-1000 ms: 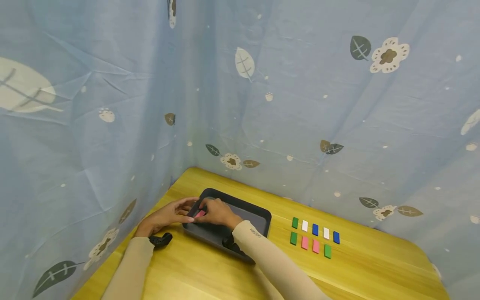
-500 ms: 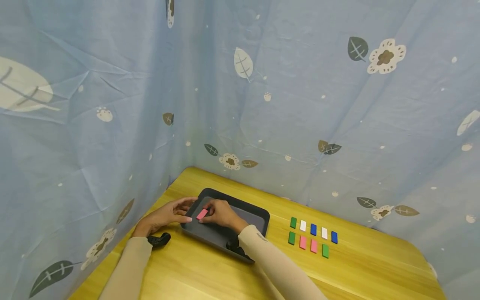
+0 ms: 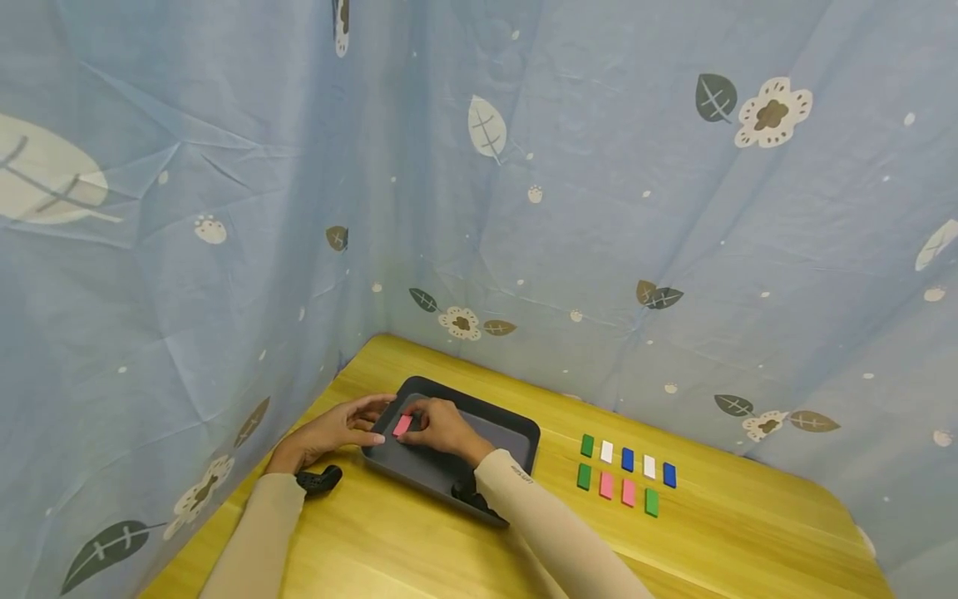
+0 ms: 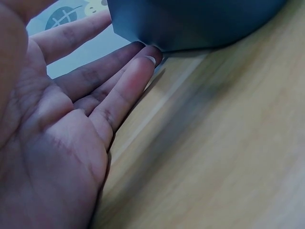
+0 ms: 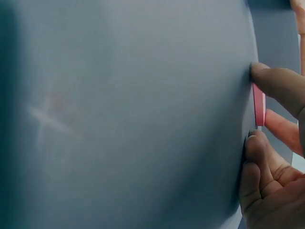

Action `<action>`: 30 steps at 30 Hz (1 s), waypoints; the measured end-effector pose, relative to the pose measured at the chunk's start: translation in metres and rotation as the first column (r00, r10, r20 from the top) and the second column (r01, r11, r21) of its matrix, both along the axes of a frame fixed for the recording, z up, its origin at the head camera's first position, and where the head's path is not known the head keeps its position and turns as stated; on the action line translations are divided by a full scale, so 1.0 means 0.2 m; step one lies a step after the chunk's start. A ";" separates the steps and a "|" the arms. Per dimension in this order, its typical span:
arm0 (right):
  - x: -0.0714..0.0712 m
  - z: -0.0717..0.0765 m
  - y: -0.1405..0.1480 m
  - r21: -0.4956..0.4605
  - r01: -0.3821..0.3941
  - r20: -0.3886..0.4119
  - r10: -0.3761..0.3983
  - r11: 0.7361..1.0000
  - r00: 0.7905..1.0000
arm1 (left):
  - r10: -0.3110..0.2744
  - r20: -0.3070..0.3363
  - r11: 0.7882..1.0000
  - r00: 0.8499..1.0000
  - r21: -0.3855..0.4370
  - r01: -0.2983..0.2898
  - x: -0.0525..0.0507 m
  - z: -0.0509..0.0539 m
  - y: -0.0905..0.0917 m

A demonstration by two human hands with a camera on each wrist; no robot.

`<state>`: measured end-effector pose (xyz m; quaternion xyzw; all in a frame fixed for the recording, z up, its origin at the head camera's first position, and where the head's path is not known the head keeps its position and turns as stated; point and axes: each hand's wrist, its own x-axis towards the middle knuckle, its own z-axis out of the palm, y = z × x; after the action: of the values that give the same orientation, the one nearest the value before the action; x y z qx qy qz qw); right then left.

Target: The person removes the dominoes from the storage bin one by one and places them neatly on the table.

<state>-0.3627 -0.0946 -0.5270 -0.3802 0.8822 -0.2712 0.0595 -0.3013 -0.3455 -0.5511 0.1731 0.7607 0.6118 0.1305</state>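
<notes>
Inside the dark grey tray (image 3: 479,424), a small pink block (image 3: 402,425) lies near the left end. My right hand (image 3: 441,428) reaches over the tray and pinches this block. In the right wrist view, the pink block (image 5: 259,106) shows as a thin strip between the right fingers (image 5: 281,88), close to the tray floor. My left hand (image 3: 337,428) rests at the tray's left edge, thumb on the rim. Its loosely extended fingers (image 4: 126,88) touch the tray's outer wall (image 4: 190,24) in the left wrist view.
Right of the tray, two rows of small blocks lie on the yellow wooden table (image 3: 718,516), among them a blue block (image 3: 669,475), a pink block (image 3: 606,485) and a green block (image 3: 652,502). A patterned blue curtain (image 3: 584,249) hangs behind and at the left.
The pink block has shifted slightly right, away from the left thumb, and turned a little. My right hand moved slightly with it. The left hand has stayed at the rim.
</notes>
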 end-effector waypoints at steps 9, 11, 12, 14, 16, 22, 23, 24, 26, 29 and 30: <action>0.01 0.01 0.01 -0.029 0.048 0.062 -0.046 0.998 0.997 | -0.009 -0.024 1.000 1.000 -0.018 0.009 -0.01 0.00 0.00; 0.01 0.01 0.01 -0.034 0.057 0.072 -0.054 0.998 0.996 | -0.015 -0.031 1.000 0.999 -0.022 0.014 -0.01 -0.01 0.00; 0.00 0.01 0.01 -0.035 0.058 0.076 -0.055 0.998 0.996 | -0.019 -0.033 1.000 0.999 -0.022 0.018 -0.01 -0.01 0.00; 0.00 0.01 0.02 -0.033 0.054 0.078 -0.051 0.998 0.996 | -0.014 -0.023 1.000 1.000 -0.022 0.014 -0.01 -0.01 0.00; -0.01 0.01 0.03 -0.032 0.048 0.078 -0.045 0.998 0.996 | -0.010 -0.020 1.000 1.000 -0.025 0.009 -0.01 -0.01 0.00; 0.00 0.04 0.07 -0.050 0.041 0.106 -0.035 0.998 0.994 | 0.008 -0.004 0.999 1.000 -0.038 -0.009 0.00 0.00 0.01; 0.00 0.05 0.08 -0.055 0.041 0.116 -0.035 0.998 0.993 | 0.009 -0.004 0.999 1.000 -0.039 -0.009 0.00 0.00 0.01; 0.00 0.05 0.08 -0.062 0.040 0.125 -0.032 0.997 0.992 | 0.009 -0.002 0.999 1.000 -0.037 -0.009 0.00 0.00 0.01; 0.01 0.08 0.10 -0.074 0.037 0.136 -0.027 0.997 0.990 | 0.010 0.000 0.999 1.000 -0.032 -0.010 0.00 0.00 0.01; 0.02 0.12 0.14 -0.102 0.034 0.146 -0.018 0.994 0.989 | 0.006 -0.005 1.000 1.000 -0.029 -0.007 0.00 0.00 0.00; 0.02 0.13 0.15 -0.107 0.032 0.147 -0.016 0.994 0.989 | 0.010 0.001 1.000 1.000 -0.028 -0.010 0.00 0.00 0.00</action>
<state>-0.3591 -0.0651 -0.5013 -0.3516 0.8638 -0.3469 0.0996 -0.3009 -0.3454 -0.5517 0.1671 0.7700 0.6018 0.1301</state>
